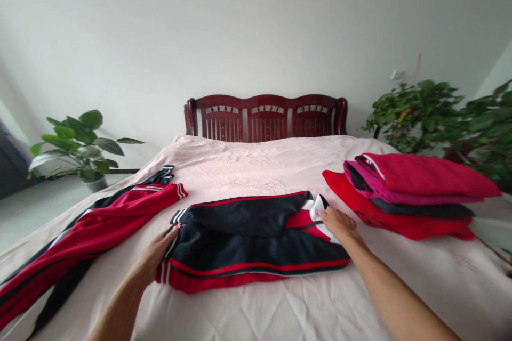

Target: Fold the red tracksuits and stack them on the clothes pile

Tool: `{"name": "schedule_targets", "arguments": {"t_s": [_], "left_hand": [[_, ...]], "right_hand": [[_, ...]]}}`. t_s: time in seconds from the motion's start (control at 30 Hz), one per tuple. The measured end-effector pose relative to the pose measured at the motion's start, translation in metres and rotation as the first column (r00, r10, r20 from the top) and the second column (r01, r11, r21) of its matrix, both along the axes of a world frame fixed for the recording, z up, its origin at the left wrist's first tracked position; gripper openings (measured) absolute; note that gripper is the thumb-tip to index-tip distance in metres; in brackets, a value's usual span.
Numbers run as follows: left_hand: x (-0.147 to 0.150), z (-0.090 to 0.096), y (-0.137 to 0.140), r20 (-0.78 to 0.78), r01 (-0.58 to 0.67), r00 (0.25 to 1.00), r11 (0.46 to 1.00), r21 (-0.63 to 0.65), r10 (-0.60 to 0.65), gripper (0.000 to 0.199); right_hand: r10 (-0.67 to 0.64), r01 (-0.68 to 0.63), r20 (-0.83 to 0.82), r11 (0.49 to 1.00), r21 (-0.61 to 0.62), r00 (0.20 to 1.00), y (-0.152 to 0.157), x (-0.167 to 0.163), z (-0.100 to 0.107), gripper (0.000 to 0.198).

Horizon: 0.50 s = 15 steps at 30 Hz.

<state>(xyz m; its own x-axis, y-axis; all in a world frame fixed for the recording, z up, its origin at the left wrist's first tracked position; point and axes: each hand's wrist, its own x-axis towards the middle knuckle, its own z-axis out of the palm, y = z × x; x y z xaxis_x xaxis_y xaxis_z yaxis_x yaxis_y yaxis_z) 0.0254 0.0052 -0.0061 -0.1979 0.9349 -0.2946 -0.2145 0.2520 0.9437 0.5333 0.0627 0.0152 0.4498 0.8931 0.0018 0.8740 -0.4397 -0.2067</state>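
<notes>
A navy jacket (pixel 248 224) with red panels and white-striped cuffs lies partly folded across the bed in front of me. At its left end, my left hand (pixel 158 253) grips the striped hem and cuff edge, with some of the fingers hidden under the cloth. On the opposite end, my right hand (pixel 339 224) pinches the white collar area between thumb and fingers. The jacket's sleeve is laid along its length, and a red layer shows beneath the lower edge.
Red and navy garments (pixel 100 224) lie spread along the bed's left side. A stack of folded clothes (pixel 424 176), red, pink and dark, sits to the right. Beyond the pale pink sheet (pixel 248 162) stands a wooden headboard (pixel 266 117). Potted plants (pixel 82 144) flank the bed.
</notes>
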Motion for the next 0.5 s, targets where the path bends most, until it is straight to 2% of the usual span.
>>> {"name": "schedule_targets", "arguments": {"t_s": [0.2,0.27,0.5], "left_hand": [[-0.002,0.002,0.001,-0.082,0.003,0.997,1.000,0.024,-0.001,0.019],[-0.006,0.000,0.001,-0.103,0.005,0.995,1.000,0.027,-0.003,0.019],[-0.026,-0.010,0.001,-0.277,0.011,0.961,0.999,0.045,0.002,0.036]], "right_hand": [[0.045,-0.045,-0.008,0.999,0.004,0.999,0.004,0.000,-0.003,0.048],[0.060,-0.061,0.010,0.998,0.018,0.998,0.006,0.003,-0.001,0.045],[0.052,-0.058,0.114,0.997,0.053,0.992,0.004,0.023,-0.008,0.036]]}}
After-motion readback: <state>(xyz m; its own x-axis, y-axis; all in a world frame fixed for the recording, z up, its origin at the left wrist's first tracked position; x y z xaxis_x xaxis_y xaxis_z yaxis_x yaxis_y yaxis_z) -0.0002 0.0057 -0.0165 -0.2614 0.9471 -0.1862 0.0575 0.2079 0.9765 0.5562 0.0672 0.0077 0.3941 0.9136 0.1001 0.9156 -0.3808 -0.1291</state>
